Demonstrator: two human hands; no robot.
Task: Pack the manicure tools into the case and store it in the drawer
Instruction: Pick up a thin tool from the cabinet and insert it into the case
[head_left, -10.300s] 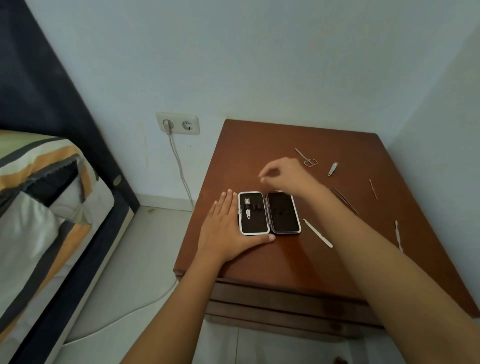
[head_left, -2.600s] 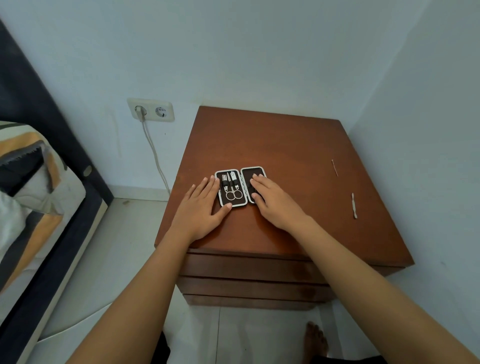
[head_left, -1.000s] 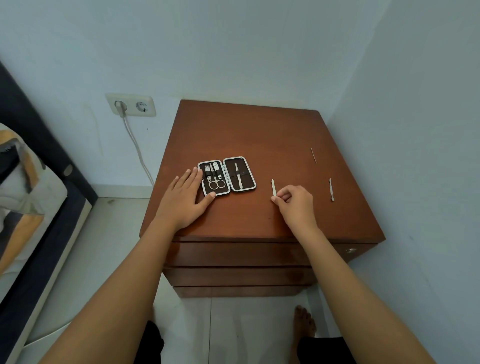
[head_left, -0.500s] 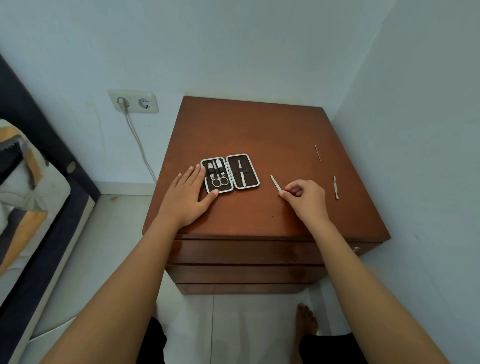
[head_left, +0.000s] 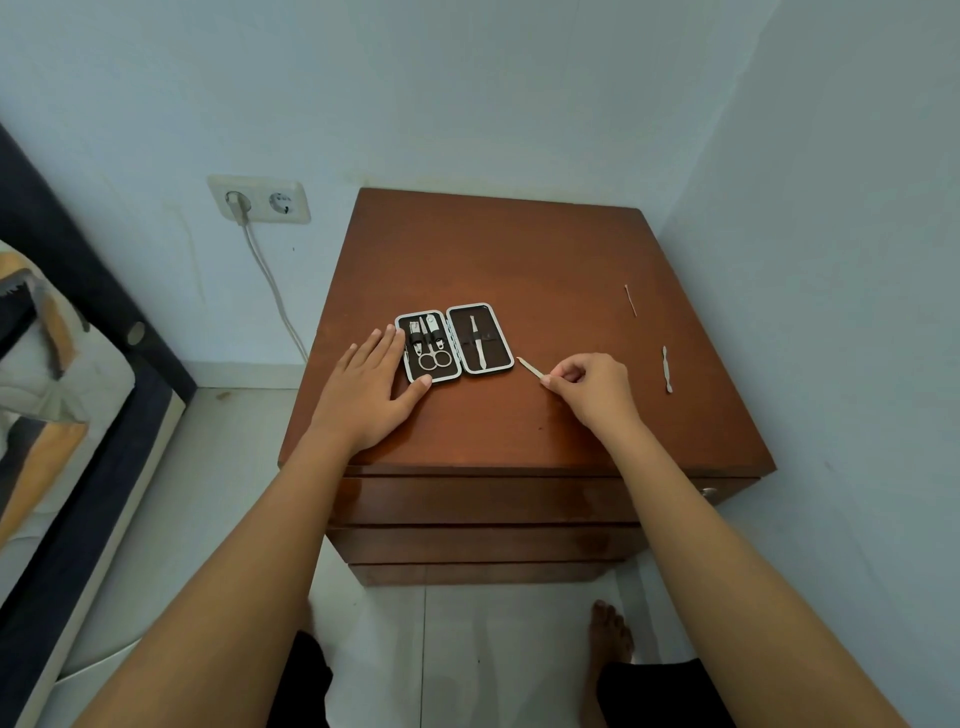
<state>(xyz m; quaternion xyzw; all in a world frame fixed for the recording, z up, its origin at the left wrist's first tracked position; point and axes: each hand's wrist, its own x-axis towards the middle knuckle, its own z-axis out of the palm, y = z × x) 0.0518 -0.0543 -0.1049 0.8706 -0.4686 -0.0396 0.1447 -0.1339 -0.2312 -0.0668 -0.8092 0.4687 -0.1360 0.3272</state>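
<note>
At far left of the frame, striped bedding (head_left: 36, 358) against a dark bed frame; above and to its right, a wall socket (head_left: 258, 200) with a cord (head_left: 270, 291) hanging down. At centre, a brown nightstand (head_left: 545, 249), its drawers (head_left: 483, 501) shut below the top. Left of centre on that top, left hand (head_left: 363, 389) lying flat and spread, gripping nothing, thumb tip touching the near left corner of the open case (head_left: 453, 343) as if to steady it. Left half of the case filled: scissors (head_left: 434, 356) and small tools under straps. Right half holding one slim tool (head_left: 478, 343) under its band, room beside it. Just right of the case, right hand (head_left: 589, 387) pinched closed on one end of a thin metal stick (head_left: 529, 366), free tip aimed at the case and nearly at its rim. Further right, well apart, a flat pusher (head_left: 666, 369) and above it a fine pin-like pick (head_left: 630, 300), both loose on the wood.

Step in hand, by the look: packing, roughly midway. Next move likely calls for sliding the stick under the band lengthwise, keeping the case pinned so it does not skate.
</note>
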